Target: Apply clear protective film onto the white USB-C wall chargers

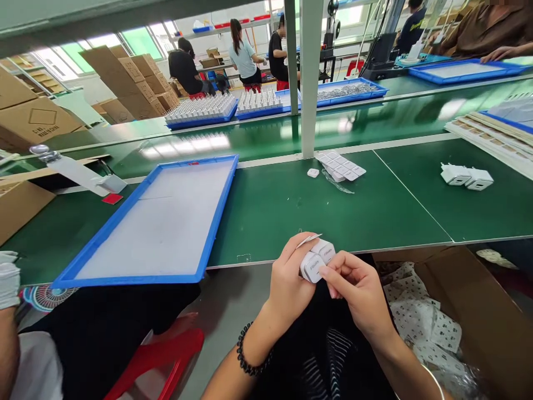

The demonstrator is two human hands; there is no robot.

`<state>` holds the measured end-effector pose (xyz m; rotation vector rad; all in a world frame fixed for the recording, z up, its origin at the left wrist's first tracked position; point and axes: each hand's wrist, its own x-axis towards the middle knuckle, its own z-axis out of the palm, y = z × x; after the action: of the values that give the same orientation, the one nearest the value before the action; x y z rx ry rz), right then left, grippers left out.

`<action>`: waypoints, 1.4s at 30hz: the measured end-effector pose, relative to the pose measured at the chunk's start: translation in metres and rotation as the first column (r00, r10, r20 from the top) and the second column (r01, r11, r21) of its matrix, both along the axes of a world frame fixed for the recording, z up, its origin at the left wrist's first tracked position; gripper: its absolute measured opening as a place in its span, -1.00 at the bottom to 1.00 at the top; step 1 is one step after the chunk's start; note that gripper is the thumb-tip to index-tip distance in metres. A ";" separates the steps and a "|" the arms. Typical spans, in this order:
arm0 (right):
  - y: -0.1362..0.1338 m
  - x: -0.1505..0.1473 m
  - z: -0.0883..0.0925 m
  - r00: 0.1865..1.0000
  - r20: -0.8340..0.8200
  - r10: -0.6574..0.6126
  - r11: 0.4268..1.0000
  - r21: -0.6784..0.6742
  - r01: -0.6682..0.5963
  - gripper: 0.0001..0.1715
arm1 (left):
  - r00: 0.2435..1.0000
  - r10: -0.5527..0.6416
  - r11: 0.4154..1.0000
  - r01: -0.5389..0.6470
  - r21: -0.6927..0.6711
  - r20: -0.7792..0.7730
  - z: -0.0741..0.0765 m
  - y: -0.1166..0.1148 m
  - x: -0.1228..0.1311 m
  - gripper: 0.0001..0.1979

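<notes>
In my left hand (291, 278), two white plug chargers (312, 268) are held side by side, their faces with small grey print turned up. A thin white sheet (308, 240) is also gripped between the fingers of that hand, above the chargers. My right hand (353, 286) is closed, thumb and fingertips pinched at the lower right edge of the nearer charger; whatever lies between those fingertips is hidden. Both hands are just in front of the table's near edge, over my lap. Two more white chargers (467, 176) lie together on the green table to the right.
Ahead lie white sheets of square labels (341, 165) and a small white square piece (313, 173). A blue-rimmed tray (210, 222) overhangs the table's edge at left. An open carton (478, 311) with white bags stands below right. A gloved hand (8, 280) shows at far left.
</notes>
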<state>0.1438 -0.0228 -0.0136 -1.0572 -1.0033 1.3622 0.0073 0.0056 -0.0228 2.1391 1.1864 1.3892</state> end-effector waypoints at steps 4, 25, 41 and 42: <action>0.001 0.000 -0.001 1.000 0.015 -0.003 1.000 -0.009 0.003 -0.62 | 1.000 0.000 1.000 0.000 -0.015 0.003 -0.001 0.000 0.000 -0.67; -0.006 0.002 0.000 0.986 0.160 -0.038 0.985 0.170 0.010 -0.71 | 0.992 -0.076 0.989 0.088 -0.118 0.104 0.003 0.001 0.001 -0.70; -0.012 0.000 0.003 0.946 0.305 -0.110 0.963 0.267 0.026 -0.70 | 0.987 -0.106 0.986 0.120 -0.117 0.124 0.000 0.001 0.003 -0.63; -0.012 -0.001 0.003 0.940 0.319 -0.121 0.960 0.277 0.030 -0.70 | 0.984 -0.111 0.984 0.128 -0.122 0.138 -0.001 0.002 0.003 -0.63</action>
<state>0.1426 -0.0351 -0.0102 -1.1270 -1.3414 0.9653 0.0107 0.0074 -0.0237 1.9645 1.0504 1.3389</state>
